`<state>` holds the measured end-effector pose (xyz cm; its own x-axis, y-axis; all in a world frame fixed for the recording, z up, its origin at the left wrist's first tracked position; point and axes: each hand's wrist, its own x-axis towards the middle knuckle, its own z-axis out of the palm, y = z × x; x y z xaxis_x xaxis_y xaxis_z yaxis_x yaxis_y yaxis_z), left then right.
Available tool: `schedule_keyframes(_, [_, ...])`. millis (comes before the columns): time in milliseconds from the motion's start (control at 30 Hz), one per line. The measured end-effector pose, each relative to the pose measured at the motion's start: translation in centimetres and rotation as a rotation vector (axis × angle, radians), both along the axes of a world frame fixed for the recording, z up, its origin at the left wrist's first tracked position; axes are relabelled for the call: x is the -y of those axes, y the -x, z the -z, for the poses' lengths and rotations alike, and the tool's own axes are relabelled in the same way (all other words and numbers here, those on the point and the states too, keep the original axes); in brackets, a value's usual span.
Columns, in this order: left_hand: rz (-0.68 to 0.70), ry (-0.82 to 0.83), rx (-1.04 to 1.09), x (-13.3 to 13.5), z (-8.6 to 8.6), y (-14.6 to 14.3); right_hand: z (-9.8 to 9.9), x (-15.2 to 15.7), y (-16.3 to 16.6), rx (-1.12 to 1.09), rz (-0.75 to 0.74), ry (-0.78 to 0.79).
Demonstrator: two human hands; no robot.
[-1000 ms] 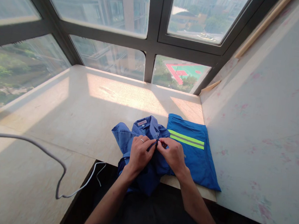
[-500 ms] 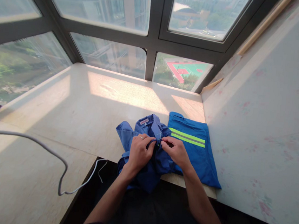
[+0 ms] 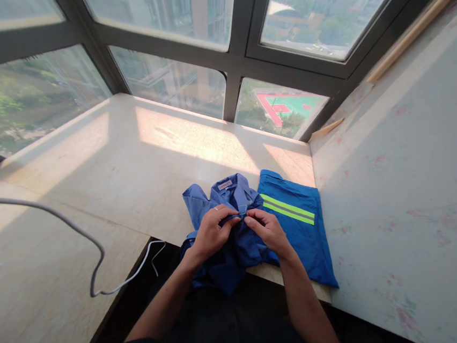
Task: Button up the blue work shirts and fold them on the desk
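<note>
A blue collared work shirt (image 3: 230,193) lies bunched at the front edge of the ledge, its collar and pale neck label toward the window. My left hand (image 3: 215,228), with a ring on one finger, pinches the shirt's cloth just below the collar. Close beside it, my right hand (image 3: 266,229) pinches the front edge of the same shirt between thumb and forefinger. The fingertips of both hands almost meet; the small detail between them is hidden. Right of the shirt lies a folded blue garment (image 3: 298,237) with a yellow-green and grey reflective stripe.
The pale stone-like ledge (image 3: 92,164) runs to the dark-framed window (image 3: 235,59). A grey-white cable (image 3: 65,223) crosses the left side and hangs over the ledge edge. At right rises a flower-patterned wall (image 3: 403,199), close to the folded garment.
Both hands stay pinched on the shirt near the collar, their fingertips shifting slightly. The bright yellowish spot between the fingers no longer shows. The view has shifted slightly.
</note>
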<state>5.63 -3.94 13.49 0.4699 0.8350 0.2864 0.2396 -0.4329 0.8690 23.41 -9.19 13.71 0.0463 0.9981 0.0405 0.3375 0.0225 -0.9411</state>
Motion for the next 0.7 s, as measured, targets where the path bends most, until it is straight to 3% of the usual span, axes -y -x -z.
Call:
schedule_keyframes(167, [-0.118, 0.062, 0.064, 0.3, 0.4, -0.4, 0.7, 0.0, 0.8, 0.045, 0.130, -0.058])
schedule_keyframes(300, [-0.256, 0.022, 0.029, 1.1, 0.6, -1.2, 0.2, 0.3, 1.9, 0.298, 0.336, -0.293])
schedule_keyframes(367, [-0.284, 0.016, 0.020, 1.4, 0.7, -1.5, -0.2, 0.7, 2.4, 0.416, 0.280, -0.410])
schedule_keyframes(467, [-0.301, 0.030, 0.021, 1.6, 0.8, -1.6, -0.5, 1.2, 2.5, 0.502, 0.119, -0.435])
schedule_keyframes(700, [-0.305, 0.095, 0.045, 1.9, 0.8, -1.7, 0.4, 1.8, 1.8, 0.571, 0.160, -0.414])
